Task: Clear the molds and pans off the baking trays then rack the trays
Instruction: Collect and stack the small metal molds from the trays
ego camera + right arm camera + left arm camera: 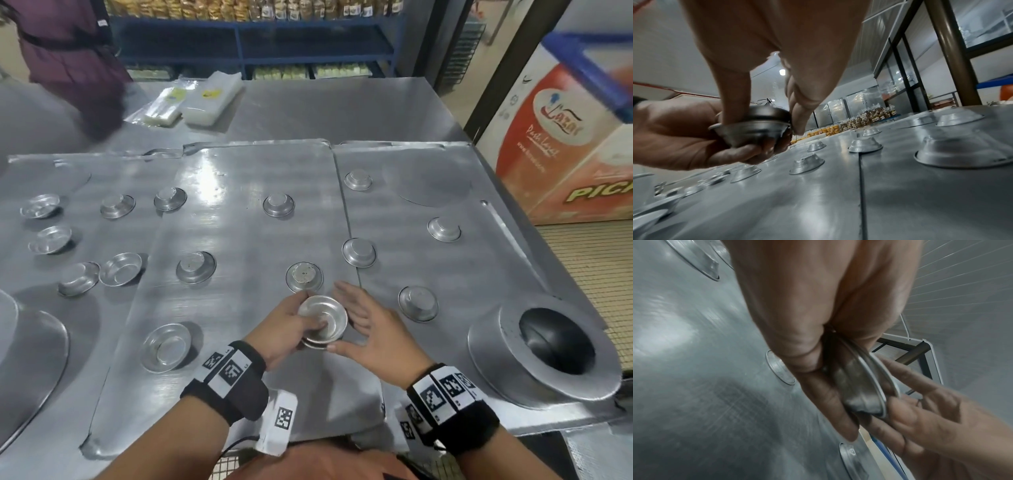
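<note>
My left hand (291,325) grips a small stack of round metal molds (322,322) just above the middle baking tray (246,178), with its thumb inside the top mold. In the left wrist view the stack (859,386) sits between the thumb and curled fingers. My right hand (363,322) is spread beside the stack with straight fingers; its thumb (733,97) and fingertips touch the top mold's rim (756,116). Several more small molds lie on all three trays, some upside down, such as the nearest mold (304,277). A large round pan (548,346) stands on the right tray (462,274).
Another large round pan (34,342) lies on the left tray (85,178). A person in maroon (68,61) stands at the back left. Packs of plastic bags (202,99) lie behind the trays. A blue shelf (257,34) and a printed carton (565,137) border the table.
</note>
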Available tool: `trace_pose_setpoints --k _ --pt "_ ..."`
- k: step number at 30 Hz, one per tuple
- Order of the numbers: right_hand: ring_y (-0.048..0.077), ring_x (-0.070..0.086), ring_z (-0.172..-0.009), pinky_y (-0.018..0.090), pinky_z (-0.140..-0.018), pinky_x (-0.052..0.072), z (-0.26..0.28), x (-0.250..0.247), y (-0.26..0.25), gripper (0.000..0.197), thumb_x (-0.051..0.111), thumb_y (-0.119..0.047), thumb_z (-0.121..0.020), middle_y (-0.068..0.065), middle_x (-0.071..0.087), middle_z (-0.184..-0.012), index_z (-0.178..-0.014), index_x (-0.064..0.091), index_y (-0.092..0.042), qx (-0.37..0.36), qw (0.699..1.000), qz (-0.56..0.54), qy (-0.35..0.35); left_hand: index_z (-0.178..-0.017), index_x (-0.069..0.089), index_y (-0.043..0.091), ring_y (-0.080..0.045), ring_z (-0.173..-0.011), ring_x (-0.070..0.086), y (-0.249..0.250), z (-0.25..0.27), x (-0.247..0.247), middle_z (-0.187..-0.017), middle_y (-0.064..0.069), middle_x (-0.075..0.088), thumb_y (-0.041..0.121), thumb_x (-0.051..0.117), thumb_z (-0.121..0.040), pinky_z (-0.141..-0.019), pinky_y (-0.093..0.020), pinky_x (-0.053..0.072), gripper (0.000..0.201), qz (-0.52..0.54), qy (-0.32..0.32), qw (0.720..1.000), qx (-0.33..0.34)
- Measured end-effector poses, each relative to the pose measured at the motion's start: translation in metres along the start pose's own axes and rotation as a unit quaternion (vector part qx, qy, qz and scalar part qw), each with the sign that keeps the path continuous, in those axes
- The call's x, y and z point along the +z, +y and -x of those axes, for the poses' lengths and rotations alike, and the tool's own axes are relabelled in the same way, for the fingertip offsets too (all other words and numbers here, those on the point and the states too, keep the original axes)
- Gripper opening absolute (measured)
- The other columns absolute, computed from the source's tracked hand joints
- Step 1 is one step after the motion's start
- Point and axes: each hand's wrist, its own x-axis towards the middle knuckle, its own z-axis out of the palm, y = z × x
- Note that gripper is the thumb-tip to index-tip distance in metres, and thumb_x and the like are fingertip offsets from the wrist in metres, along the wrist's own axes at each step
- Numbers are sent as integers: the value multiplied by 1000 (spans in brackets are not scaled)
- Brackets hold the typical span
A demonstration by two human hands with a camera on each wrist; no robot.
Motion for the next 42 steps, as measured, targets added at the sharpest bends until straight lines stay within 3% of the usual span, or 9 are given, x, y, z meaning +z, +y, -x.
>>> trace_pose_setpoints --k 5,11,14,18,28,32,36,39,42 --pt "0 45 -133 24 -112 36 -8 -22 7 89 87 -24 -68 -14 53 -141 -142 41 -41 11 987 154 -35 -120 55 0 -34 -93 63 0 -3 -2 -101 -20 63 -5 62 -83 -89 -56 52 38 3 -1 1000 1" --pt "23 45 -131 31 -108 36 -29 -69 31 62 73 -23 -79 4 53 -138 -137 51 -15 129 883 442 93 -120 55 -3 -27 -80 68 -3 -3 -6 -96 -14 64 -20 50 -90 -63 -41 61 35 -4 -2 1000 -9" --pt "33 48 -122 42 -92 50 -36 -86 41 49 72 -28 -77 9 56 -125 -121 56 -11 217 837 482 143 -117 57 -1 -30 -81 69 -6 -4 -8 -96 -15 66 -20 48 -90 -72 -50 61 34 -8 6 1000 -10" --pt "37 57 -107 36 -79 52 -41 -95 48 36 67 -30 -72 14 60 -110 -102 61 -10 297 801 496 156 -115 59 2 -32 -83 67 -7 -3 -9 -99 -16 64 -18 47 -92 -73 -50 60 33 -1 10 1000 -12" --pt "35 59 -101 35 -79 48 -34 -88 34 63 87 -32 -63 15 60 -110 -106 50 -5 202 850 433 222 -114 59 1 -29 -78 67 -7 5 -9 -97 -17 65 -17 47 -91 -62 -40 59 32 19 35 999 -18" --pt "22 58 -97 36 -88 51 -26 -67 16 74 86 -47 -57 0 57 -109 -118 48 -30 58 920 319 220 -110 63 4 -31 -78 66 -7 8 -9 -97 -18 65 -12 48 -92 -63 -44 60 28 49 54 997 -26" --pt "8 65 -97 22 -87 55 -16 -33 -5 63 91 -41 -57 -8 53 -111 -111 59 -36 -67 954 238 171 -101 67 9 -33 -79 68 -5 13 -9 -99 -17 67 13 60 -97 -74 -53 58 10 99 59 993 -30" --pt "8 65 -98 21 -88 55 -11 -6 -13 64 94 -33 -58 -9 56 -111 -115 64 -26 -124 967 183 126 -115 68 8 -37 -89 70 -4 16 -12 -111 -20 70 40 63 -96 -74 -53 60 37 117 40 992 -30" --pt "9 64 -104 30 -93 54 -12 13 -10 70 92 -36 -61 -11 61 -116 -123 62 -24 -143 971 175 82 -117 64 3 -37 -91 70 -4 22 -16 -110 -23 71 41 70 -89 -77 -55 59 47 112 43 993 -18"
